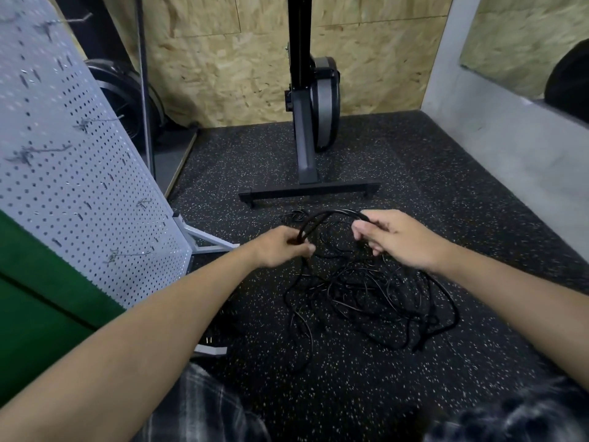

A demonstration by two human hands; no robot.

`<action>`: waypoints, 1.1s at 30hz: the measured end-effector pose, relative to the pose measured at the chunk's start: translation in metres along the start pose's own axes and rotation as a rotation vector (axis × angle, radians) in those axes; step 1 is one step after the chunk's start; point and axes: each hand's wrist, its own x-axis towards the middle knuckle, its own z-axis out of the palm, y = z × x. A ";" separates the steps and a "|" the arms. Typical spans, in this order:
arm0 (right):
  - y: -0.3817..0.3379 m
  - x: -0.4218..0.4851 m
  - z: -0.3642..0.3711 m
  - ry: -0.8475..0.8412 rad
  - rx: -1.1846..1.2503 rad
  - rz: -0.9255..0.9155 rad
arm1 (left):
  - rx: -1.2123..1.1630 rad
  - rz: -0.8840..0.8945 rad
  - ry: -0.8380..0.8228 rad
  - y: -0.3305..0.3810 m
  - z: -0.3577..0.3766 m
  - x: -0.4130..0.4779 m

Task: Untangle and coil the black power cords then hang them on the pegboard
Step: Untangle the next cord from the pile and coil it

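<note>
- Landmark: the base bar (309, 191) of the black and grey exercise machine (314, 100), which stands on the speckled black rubber floor (350, 393).
- The black power cords (366, 291) lie in one loose tangle on the floor, on the near side of the base bar and well apart from it. Several strands cross each other; I can't count the separate cords.
- One thicker cord section (331, 213) rises out of the tangle and arches between both hands, just this side of the base bar.
- The left hand (283, 247) has its fingers curled round the left end of that arch in a firm grip. It's slightly motion-blurred.
- The right hand (395, 237) pinches the right end of the arch between thumb and fingers, with the other fingers curled loosely below.
- Both hands sit above the far edge of the tangle, apart from each other, with the arch spanning the gap.
- The pegboard (73, 173) is a grey perforated panel left of the base bar, upright on a grey metal stand (207, 240).
- Wire hooks (41, 151) stick out of the pegboard, and no cord is on any of them.
- A green panel (38, 314) is on the near side of the pegboard.
- Behind the base bar is a chipboard wall (223, 59), and to its right a grey wall (510, 138).
</note>
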 end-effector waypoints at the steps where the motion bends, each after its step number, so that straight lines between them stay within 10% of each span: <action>1: 0.001 -0.001 -0.001 0.003 -0.008 -0.006 | -0.003 -0.026 -0.017 -0.002 0.002 0.001; 7: 0.002 -0.001 -0.014 0.097 -0.030 0.012 | 0.037 -0.139 -0.151 -0.010 0.016 0.007; 13: 0.016 -0.007 -0.018 -0.100 -0.316 0.368 | 0.181 -0.022 0.245 0.019 -0.003 0.003; 22: -0.004 0.003 -0.021 0.293 0.027 0.079 | 0.537 0.288 0.225 0.065 -0.006 0.003; 28: -0.007 0.003 -0.003 -0.070 -0.305 0.148 | 0.660 0.412 0.164 0.073 -0.004 0.000; 33: -0.012 0.007 -0.010 0.036 -0.205 0.163 | 0.574 0.395 0.206 0.062 -0.006 0.006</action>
